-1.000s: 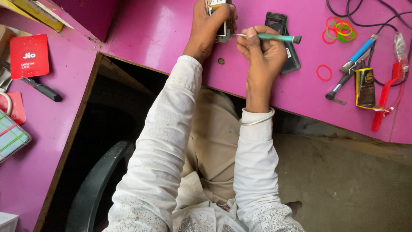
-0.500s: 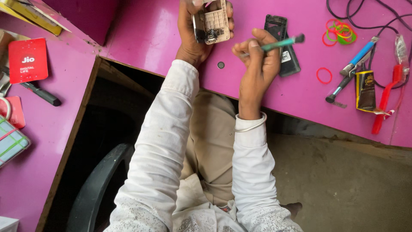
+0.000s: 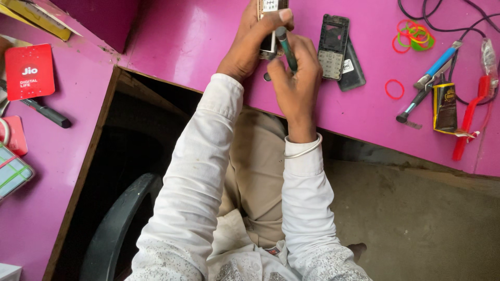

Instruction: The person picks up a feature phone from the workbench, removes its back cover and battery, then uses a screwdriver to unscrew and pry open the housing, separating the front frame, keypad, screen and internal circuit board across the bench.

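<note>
Phone board (image 3: 268, 23) at 12 o'clock, left hand (image 3: 250, 44) fingers clamped around it. Right hand (image 3: 297, 78) grasps teal screwdriver (image 3: 286, 48), tip on board. Keypad housing (image 3: 333, 47) already off at 1 o'clock; board work unfinished.

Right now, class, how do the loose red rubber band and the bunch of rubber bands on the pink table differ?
The loose red rubber band lies alone, flat, as one open ring; the bunch of rubber bands is an overlapping tangle. The loose band is red only; the bunch mixes red, orange and green. Both rest on the pink table, right of the hands, untouched.
</note>
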Tool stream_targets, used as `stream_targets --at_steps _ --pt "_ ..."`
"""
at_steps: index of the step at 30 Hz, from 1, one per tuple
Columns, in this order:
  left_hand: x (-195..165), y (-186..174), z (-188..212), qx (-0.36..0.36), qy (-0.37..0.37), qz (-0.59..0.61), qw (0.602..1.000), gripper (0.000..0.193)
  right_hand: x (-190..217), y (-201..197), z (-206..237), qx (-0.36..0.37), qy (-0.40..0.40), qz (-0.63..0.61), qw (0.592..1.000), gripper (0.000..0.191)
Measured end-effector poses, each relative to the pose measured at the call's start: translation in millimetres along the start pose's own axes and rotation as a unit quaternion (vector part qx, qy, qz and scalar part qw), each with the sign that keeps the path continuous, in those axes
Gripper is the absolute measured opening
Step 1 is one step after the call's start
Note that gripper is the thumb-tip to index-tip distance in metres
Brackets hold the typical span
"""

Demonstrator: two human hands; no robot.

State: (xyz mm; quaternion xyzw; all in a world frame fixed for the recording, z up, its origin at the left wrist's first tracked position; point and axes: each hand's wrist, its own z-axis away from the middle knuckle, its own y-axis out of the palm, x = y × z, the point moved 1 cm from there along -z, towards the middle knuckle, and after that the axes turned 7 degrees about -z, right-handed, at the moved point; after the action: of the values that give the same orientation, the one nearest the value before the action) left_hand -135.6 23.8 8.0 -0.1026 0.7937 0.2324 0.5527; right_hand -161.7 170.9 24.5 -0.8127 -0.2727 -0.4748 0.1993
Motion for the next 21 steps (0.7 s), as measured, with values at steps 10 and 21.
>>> stream_targets --at_steps 10,21 --pt "11 0 -9 -0.030 -0.034 0.014 0.999 0.061 -17 -8 -5 -0.053 0.045 -0.114 0.991 0.031" --pt "9 2 -10 -0.031 -0.019 0.108 0.994 0.052 -13 -9 1 -0.078 0.089 -0.260 0.958 0.026"
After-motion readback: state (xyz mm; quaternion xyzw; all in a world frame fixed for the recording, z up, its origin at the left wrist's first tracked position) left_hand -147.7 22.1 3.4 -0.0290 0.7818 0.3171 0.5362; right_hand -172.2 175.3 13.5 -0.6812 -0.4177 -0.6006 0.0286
